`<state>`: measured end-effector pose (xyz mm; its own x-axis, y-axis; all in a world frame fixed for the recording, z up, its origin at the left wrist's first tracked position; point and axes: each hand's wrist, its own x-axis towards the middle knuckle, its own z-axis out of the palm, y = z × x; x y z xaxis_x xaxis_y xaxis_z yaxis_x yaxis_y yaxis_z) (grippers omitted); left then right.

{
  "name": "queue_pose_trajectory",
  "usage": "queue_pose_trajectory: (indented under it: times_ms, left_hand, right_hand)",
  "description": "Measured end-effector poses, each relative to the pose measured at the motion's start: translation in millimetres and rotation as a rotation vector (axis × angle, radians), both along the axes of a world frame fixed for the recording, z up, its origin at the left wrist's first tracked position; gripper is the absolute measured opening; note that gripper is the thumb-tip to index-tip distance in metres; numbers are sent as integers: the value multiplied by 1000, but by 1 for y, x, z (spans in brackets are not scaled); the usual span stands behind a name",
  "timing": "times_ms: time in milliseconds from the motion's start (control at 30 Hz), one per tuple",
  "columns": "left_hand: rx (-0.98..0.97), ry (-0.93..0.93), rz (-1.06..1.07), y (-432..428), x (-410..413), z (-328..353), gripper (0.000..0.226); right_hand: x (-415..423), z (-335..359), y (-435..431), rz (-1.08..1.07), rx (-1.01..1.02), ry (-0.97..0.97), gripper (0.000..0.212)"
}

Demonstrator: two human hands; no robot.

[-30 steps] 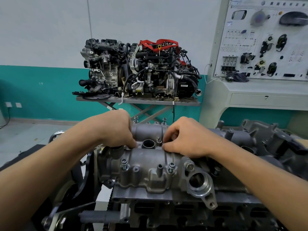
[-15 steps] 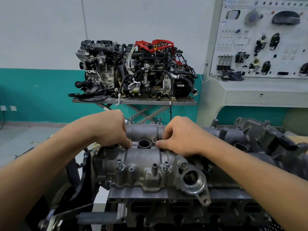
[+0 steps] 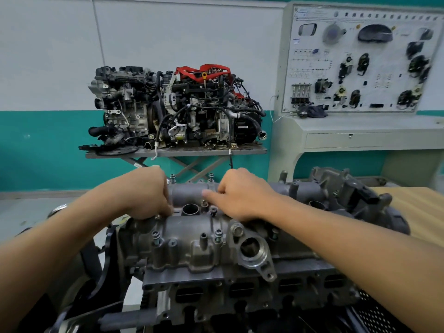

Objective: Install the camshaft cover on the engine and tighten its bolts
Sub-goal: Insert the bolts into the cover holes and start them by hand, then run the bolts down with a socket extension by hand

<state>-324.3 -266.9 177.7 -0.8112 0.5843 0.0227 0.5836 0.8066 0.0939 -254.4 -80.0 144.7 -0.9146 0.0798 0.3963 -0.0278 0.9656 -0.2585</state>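
The left hand and right hand are bare, likewise both forearms as far as visible.

Dull silver-grey across the cast camshaft cover, darker grey on its bolts, a deeper, dirtier grey on the engine below. Behind, a wall in two bands: white above, teal beneath. On the grey stand, a second engine in black and silver, topped by bright red piping and a yellow dipstick loop. Pale grey-beige for the display board, dotted with black parts. Light wood grain on the table at right; black mesh speckled white at bottom right.
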Motion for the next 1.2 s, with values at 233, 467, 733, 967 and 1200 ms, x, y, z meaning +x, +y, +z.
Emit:
queue_pose_trajectory:
  times_ms: [233,467,733,967,1200]
  left_hand:
    - [530,-80,-390,53,58,44,10]
    - [577,-321,-861,198,190,36,18]
    - [543,-394,-955,333,304,-16,27]
    - [209,-309,-831,411,308,-134,40]
    - [279,-444,-832,415,287,-215,18]
  right_hand:
    - [86,48,35,82,-229,328,67]
    - [249,66,137,-316,-182,392,54]
    - [414,-8,260,-1028,-462,57,27]
    - [451,-113,306,-1381,-571,140,16]
    - [439,-191,313,-1572,-277,-111,36]
